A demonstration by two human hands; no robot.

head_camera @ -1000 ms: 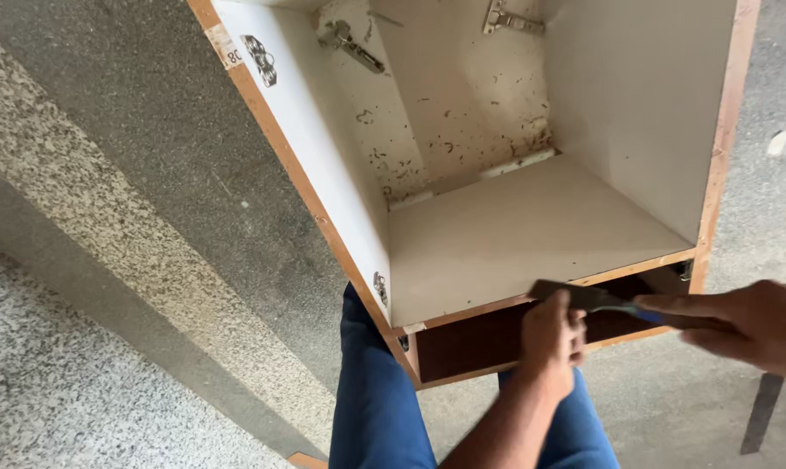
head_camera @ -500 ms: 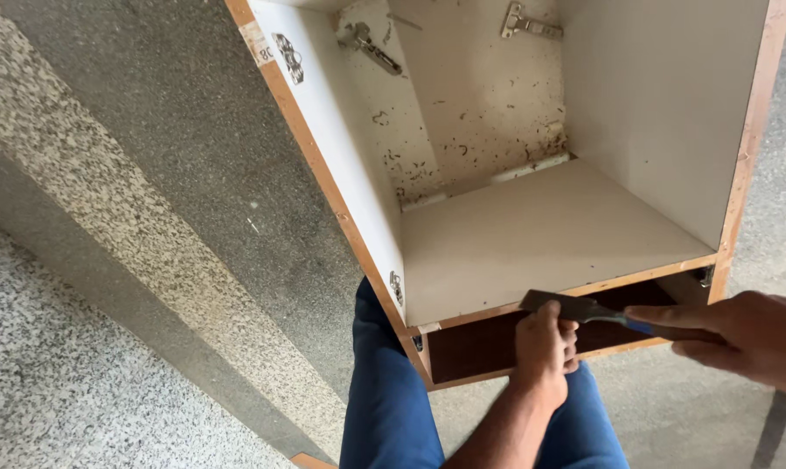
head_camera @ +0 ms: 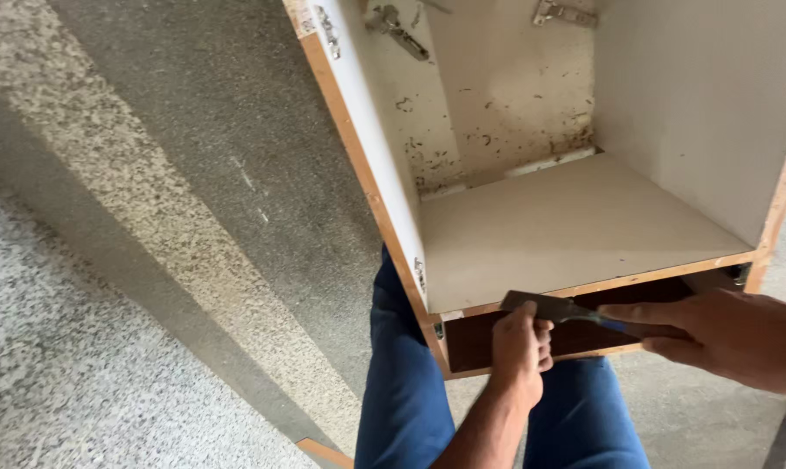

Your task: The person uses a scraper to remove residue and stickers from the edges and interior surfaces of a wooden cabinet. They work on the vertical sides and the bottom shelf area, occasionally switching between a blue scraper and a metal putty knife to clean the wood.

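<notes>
Head view: the chisel (head_camera: 556,307) lies nearly level along the cabinet (head_camera: 584,234) front edge, blade end leftward. The left hand (head_camera: 521,346) is clenched just under the blade, steadying it. The right hand (head_camera: 714,334) grips the handle from the right. The handle is mostly hidden by fingers; the right forearm is cut off.

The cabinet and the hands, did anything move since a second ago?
Only the view shifted, so the cabinet sits further right in the picture. The left hand stays by its front edge, and the right hand still holds the flat metal tool there.
</notes>
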